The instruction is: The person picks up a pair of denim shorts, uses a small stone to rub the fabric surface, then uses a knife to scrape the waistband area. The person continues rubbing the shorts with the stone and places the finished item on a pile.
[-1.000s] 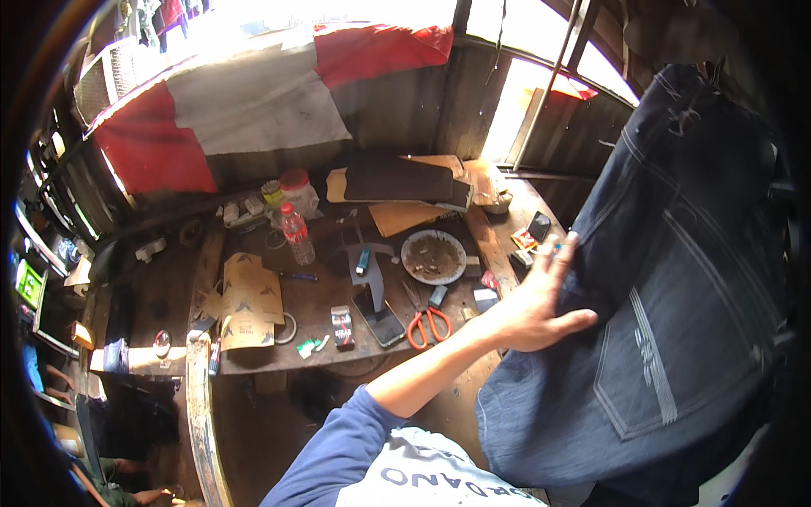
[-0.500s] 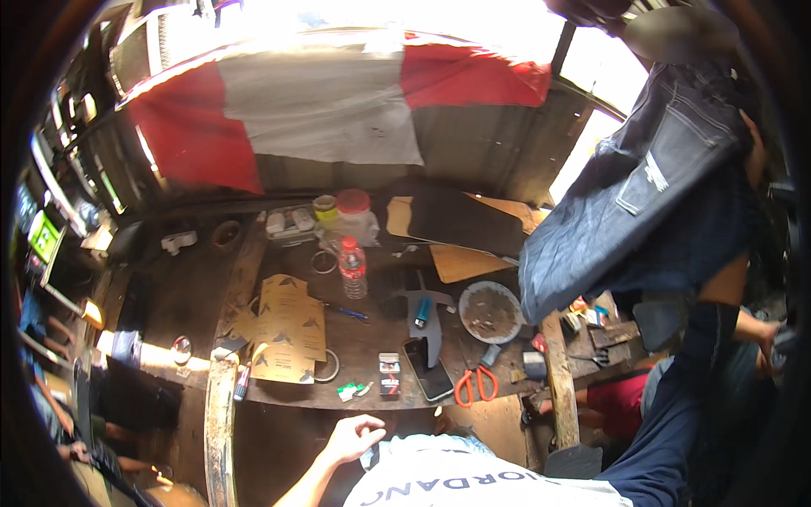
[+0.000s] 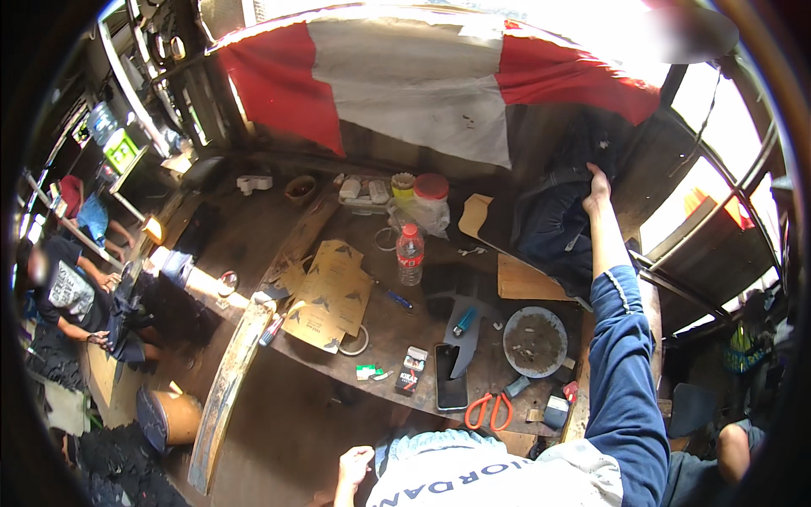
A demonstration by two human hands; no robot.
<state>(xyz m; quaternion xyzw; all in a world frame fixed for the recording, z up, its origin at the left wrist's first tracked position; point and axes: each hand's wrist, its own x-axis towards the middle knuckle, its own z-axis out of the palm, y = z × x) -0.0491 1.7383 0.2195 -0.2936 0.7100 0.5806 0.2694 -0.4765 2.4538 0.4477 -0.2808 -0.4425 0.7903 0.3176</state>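
Dark denim trousers [image 3: 549,221], held aloft half a second earlier, now slump at the far right of the wooden table [image 3: 387,329], the right hand [image 3: 598,189] against them, its grip impossible to tell. The left hand [image 3: 355,465] curls near the lap. A red-and-white cloth [image 3: 414,93] drapes the wall.

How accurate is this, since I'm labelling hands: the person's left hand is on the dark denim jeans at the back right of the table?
Wrong hand: the head view shows the right hand on the dark denim jeans at the back right of the table. The left hand is apart from them.
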